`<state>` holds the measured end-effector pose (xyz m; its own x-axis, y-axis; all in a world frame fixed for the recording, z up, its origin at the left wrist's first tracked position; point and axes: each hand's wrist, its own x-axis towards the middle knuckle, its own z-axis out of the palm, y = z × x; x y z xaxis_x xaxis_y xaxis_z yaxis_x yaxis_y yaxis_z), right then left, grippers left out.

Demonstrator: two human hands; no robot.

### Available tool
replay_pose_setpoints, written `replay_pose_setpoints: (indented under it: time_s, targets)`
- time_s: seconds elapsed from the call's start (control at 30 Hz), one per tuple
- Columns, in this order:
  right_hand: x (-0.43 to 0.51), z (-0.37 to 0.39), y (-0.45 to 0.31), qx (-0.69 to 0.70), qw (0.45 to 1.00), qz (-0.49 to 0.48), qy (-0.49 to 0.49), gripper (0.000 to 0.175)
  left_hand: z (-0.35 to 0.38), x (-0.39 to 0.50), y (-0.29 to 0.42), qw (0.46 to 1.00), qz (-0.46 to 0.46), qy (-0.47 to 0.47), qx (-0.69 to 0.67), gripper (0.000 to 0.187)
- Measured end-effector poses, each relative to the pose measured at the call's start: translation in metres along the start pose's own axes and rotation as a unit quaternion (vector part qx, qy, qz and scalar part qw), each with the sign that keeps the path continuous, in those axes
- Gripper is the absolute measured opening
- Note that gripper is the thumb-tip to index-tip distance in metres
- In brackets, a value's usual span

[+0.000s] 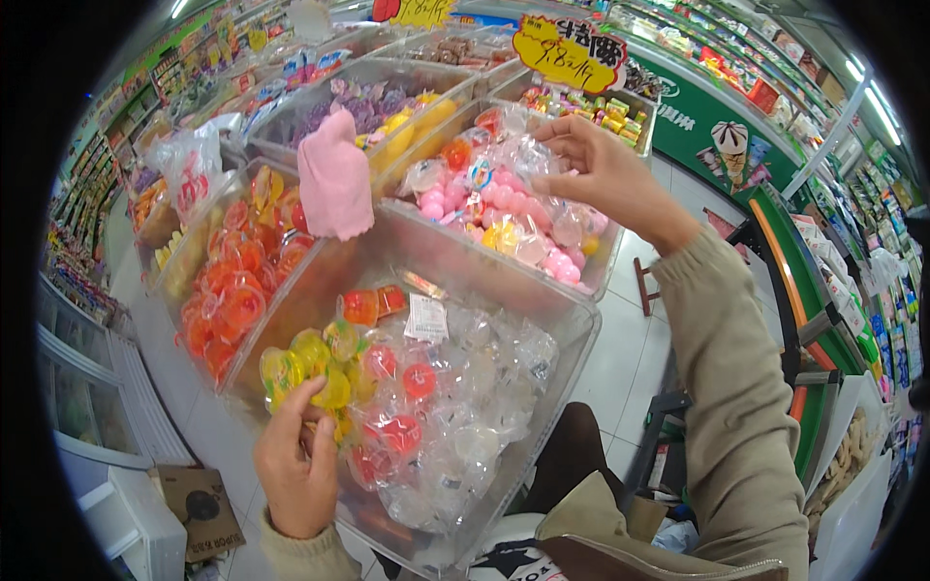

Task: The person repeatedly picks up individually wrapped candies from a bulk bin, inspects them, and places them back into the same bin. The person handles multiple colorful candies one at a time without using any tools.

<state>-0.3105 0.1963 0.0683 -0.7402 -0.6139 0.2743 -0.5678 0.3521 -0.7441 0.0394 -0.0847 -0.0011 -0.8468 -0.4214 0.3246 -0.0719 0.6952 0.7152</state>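
Observation:
My left hand (299, 454) is at the yellow-green jelly cups (309, 356) in the near clear plastic bin (581, 330); its fingertips reach them, but a firm hold cannot be made out. Beside those lie red jelly cups (419, 380), clear wrapped jellies (479, 378) and a small printed paper label (426, 317). Over the far right bin, my right hand (588, 163) has its fingers curved at a clear plastic-wrapped piece (523, 156); whether it grips this is unclear. Below are pink bead-like packs (508, 196). A pink cloth (336, 178) drapes over the divider between bins.
Orange jelly cups (236, 290) fill the left bin. Purple sweets (363, 102) lie in a bin behind. A yellow price sign (570, 51) stands at the back. A cardboard box (197, 512) sits on the floor at lower left; a green freezer (716, 116) is at the right.

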Motion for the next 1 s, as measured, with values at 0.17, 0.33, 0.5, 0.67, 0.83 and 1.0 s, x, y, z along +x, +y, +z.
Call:
replay_pose_setpoints:
  time_s: [0.17, 0.33, 0.5, 0.67, 0.83, 1.0]
  targets:
    - [-0.081, 0.029, -0.076, -0.032, 0.986, -0.136, -0.087, 0.058, 0.001, -0.005, -0.006, 0.999, -0.005, 0.013, -0.035, 0.044]
    - [-0.127, 0.053, -0.071, -0.136, 0.934, -0.247, -0.221, 0.046, -0.001, 0.003, 0.001, 1.0, 0.011, -0.008, -0.02, 0.044]
    - [-0.122, 0.043, -0.075, -0.163, 0.939, -0.218, -0.21, 0.035, -0.001, 0.003, -0.005, 0.999, 0.007, -0.034, -0.022, 0.04]
    - [-0.059, -0.018, -0.062, -0.179, 0.981, -0.079, -0.01, 0.024, 0.0, -0.002, -0.007, 1.0, -0.012, -0.014, -0.021, 0.04]
    - [-0.028, -0.025, 0.008, -0.359, 0.926, -0.08, -0.082, 0.031, 0.003, 0.0, -0.01, 1.0, -0.003, -0.013, -0.028, 0.039]
    - [-0.012, 0.012, 0.057, -0.487, 0.853, -0.088, -0.167, 0.037, 0.0, -0.003, -0.01, 0.999, 0.01, -0.002, -0.033, 0.037]
